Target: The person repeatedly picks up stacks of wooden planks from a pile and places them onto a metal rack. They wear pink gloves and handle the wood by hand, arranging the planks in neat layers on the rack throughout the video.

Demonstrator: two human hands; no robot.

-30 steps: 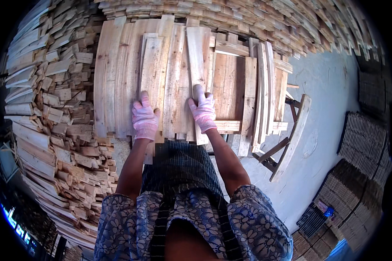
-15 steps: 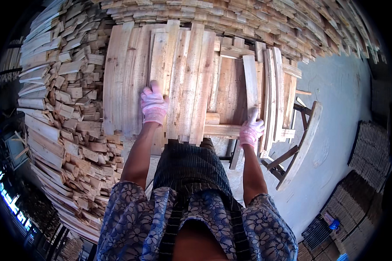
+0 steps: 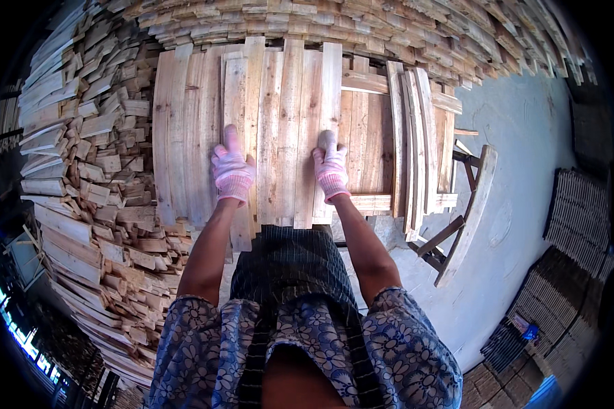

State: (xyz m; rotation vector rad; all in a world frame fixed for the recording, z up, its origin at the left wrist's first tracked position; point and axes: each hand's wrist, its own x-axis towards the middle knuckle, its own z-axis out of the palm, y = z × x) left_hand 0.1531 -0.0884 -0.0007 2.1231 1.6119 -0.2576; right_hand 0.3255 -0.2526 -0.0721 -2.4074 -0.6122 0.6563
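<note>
A row of rough wooden boards (image 3: 269,136) lies side by side on a work surface in front of me, their ends uneven. My left hand (image 3: 232,167), in a pink-and-white glove, spans a narrow board (image 3: 235,85) at the left of the raised row. Its index finger stretches along the top while the other fingers bend at the edges. Gloved alike, my right hand (image 3: 331,163) closes over the pale board (image 3: 331,82) at the row's right end, its index finger pointing away from me. The undersides of both hands are hidden.
More boards (image 3: 416,136) stand in a narrow bundle at the right of the surface. High stacks of wood (image 3: 102,170) rise on the left and along the far side (image 3: 361,31). A wooden trestle (image 3: 467,218) stands on the grey floor, with dark stacks (image 3: 583,204) beyond.
My right hand has moved left with the loose board, which now lies at the right end of the row. My left hand stays at the left of the raised boards.
</note>
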